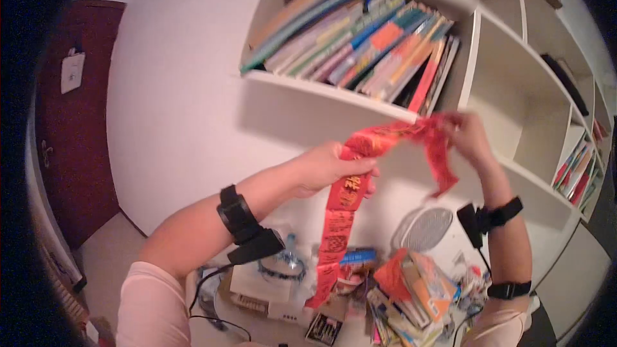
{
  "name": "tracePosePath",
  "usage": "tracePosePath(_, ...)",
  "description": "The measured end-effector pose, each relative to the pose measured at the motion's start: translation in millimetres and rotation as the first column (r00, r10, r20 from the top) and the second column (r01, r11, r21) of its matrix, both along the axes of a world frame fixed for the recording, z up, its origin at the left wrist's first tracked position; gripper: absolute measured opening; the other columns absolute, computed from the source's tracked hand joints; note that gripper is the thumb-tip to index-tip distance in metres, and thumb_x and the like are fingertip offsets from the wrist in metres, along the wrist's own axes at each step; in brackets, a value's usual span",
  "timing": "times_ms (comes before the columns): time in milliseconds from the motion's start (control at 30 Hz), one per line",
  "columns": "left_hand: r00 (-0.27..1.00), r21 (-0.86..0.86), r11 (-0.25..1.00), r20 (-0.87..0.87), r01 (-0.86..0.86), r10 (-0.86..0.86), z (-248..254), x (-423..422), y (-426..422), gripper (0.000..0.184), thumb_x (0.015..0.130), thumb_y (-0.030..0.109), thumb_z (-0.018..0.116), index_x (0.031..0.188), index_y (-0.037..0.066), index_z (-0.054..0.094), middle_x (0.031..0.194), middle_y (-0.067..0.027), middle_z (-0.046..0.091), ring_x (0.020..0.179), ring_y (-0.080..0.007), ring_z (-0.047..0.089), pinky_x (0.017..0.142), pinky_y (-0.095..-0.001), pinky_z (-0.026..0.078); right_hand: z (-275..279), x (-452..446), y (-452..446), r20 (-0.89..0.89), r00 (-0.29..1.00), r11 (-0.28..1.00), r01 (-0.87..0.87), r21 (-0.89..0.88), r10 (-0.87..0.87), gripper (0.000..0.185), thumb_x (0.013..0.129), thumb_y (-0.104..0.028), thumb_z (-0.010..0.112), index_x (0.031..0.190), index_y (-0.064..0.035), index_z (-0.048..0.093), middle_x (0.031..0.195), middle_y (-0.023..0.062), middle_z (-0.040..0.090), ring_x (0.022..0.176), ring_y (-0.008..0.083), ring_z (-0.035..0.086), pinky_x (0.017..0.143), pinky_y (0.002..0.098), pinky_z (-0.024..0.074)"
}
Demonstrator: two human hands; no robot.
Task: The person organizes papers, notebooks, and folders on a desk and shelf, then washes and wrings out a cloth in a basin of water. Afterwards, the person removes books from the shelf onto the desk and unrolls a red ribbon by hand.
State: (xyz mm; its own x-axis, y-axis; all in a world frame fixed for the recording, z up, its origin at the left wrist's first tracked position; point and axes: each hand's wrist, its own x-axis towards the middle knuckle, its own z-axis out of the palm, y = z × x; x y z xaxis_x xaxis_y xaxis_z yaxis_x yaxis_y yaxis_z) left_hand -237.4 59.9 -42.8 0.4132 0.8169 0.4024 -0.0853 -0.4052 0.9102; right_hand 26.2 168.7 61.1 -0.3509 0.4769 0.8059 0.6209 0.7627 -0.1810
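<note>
A long red strip with yellow and dark printing hangs in the air, marked off into segments like joined packets. My left hand is closed around its middle, thumb across the front, and the lower length dangles over the desk. Up and to the right, my right hand is closed on the strip's other part, near the shelf's lower edge. A loose, motion-blurred end droops below the right hand. Between both hands the strip runs upward, somewhat twisted. Black straps with small boxes and cables sit on both forearms.
A white wall shelf with leaning books is just above the hands. On the cluttered desk below are a pile of books and papers, a white fan-like round object, a clear bottle and a small black box. A dark red door stands left.
</note>
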Motion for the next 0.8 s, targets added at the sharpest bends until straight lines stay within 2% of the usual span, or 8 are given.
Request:
tracePosePath(67, 0.998, 0.068, 0.996, 0.016, -0.064, 0.063, 32, -10, -17, 0.027, 0.09, 0.025, 0.053, 0.095, -0.001, 0.058, 0.083, -0.0126, 0.065, 0.078, -0.0206, 0.065, 0.073, -0.0339, 0.052, -7, -14, -21, -0.027, 0.999, 0.995, 0.036, 0.089, -0.033, 0.023, 0.079, -0.02, 0.063, 0.088, 0.0014, 0.065, 0.07, 0.0118, 0.064, 0.065, 0.0155, 0.061, 0.062, 0.031, 0.0482)
tracePosePath(167, 0.955, 0.186, 0.969, -0.219, -0.163, 0.202, 75, -19, -25, 0.026, 0.089, 0.024, 0.054, 0.095, -0.001, 0.059, 0.083, -0.0126, 0.065, 0.077, -0.0192, 0.065, 0.068, -0.0303, 0.053, 0, -43, -45, -0.124, 0.978, 0.984, -0.159, 0.084, 0.169, 0.027, 0.079, -0.022, 0.065, 0.094, 0.0002, 0.065, 0.079, 0.0095, 0.065, 0.071, 0.0138, 0.06, 0.066, 0.0285, 0.0474)
tracePosePath(233, 0.9, 0.204, 0.961, -0.355, -0.188, 0.252, 97, -15, -45, 0.026, 0.089, 0.023, 0.054, 0.096, -0.001, 0.06, 0.083, -0.012, 0.065, 0.076, -0.0186, 0.064, 0.069, -0.0299, 0.052, -3, -65, -66, -0.129, 0.824, 0.831, -0.557, -0.001, 0.552, 0.036, 0.08, -0.022, 0.067, 0.107, 0.0003, 0.059, 0.09, 0.0061, 0.064, 0.079, 0.0116, 0.057, 0.071, 0.0263, 0.0466)
tracePosePath(400, 0.795, 0.288, 0.952, -0.55, -0.105, 0.254, 128, -20, -58, 0.025, 0.087, 0.023, 0.058, 0.093, -0.002, 0.063, 0.083, -0.008, 0.065, 0.075, -0.0145, 0.063, 0.069, -0.0278, 0.05, -13, -102, -88, -0.096, 0.594, 0.56, -0.792, -0.244, 0.799, 0.043, 0.08, -0.017, 0.067, 0.115, 0.0014, 0.051, 0.091, 0.0027, 0.061, 0.08, 0.0091, 0.056, 0.072, 0.0252, 0.047)
tracePosePath(533, 0.806, 0.311, 0.91, -0.443, -0.274, 0.394, 142, -29, -77, 0.03, 0.082, 0.028, 0.065, 0.089, -0.002, 0.064, 0.082, -0.0062, 0.066, 0.074, -0.0125, 0.062, 0.071, -0.027, 0.05, -10, -122, -86, -0.228, 0.516, 0.434, -0.84, -0.326, 0.826, 0.029, 0.081, -0.01, 0.064, 0.107, 0.0004, 0.055, 0.083, 0.0017, 0.061, 0.076, 0.0094, 0.057, 0.072, 0.0254, 0.0473)
tracePosePath(600, 0.804, 0.351, 0.857, -0.335, -0.378, 0.492, 146, -36, -80, 0.035, 0.077, 0.033, 0.07, 0.085, -0.001, 0.066, 0.077, -0.0063, 0.065, 0.068, -0.0125, 0.062, 0.068, -0.0263, 0.05, -3, -131, -74, -0.221, 0.563, 0.506, -0.821, -0.266, 0.797, 0.019, 0.082, -0.007, 0.061, 0.099, 0.0, 0.059, 0.082, 0.0024, 0.062, 0.074, 0.0098, 0.058, 0.07, 0.0248, 0.0471)
tracePosePath(733, 0.589, 0.517, 0.643, -0.292, -0.566, 0.753, 159, -51, -84, 0.039, 0.073, 0.04, 0.073, 0.076, 0.001, 0.067, 0.075, -0.0055, 0.064, 0.066, -0.0117, 0.059, 0.065, -0.0259, 0.048, 0, -150, -69, -0.346, 0.539, 0.504, -0.842, -0.194, 0.768, 0.016, 0.084, -0.012, 0.058, 0.096, -0.0008, 0.059, 0.087, 0.004, 0.063, 0.076, 0.0113, 0.058, 0.073, 0.0247, 0.0463)
tracePosePath(800, 0.568, 0.537, 0.534, -0.119, -0.654, 0.814, 164, -53, -79, 0.042, 0.072, 0.04, 0.073, 0.081, 0.0, 0.066, 0.078, -0.007, 0.065, 0.068, -0.0127, 0.06, 0.064, -0.0271, 0.048, -5, -163, -70, -0.511, 0.334, 0.3, -0.942, -0.15, 0.792, 0.025, 0.087, -0.022, 0.055, 0.102, -0.0024, 0.057, 0.097, 0.0057, 0.061, 0.084, 0.0124, 0.057, 0.079, 0.0266, 0.0449)
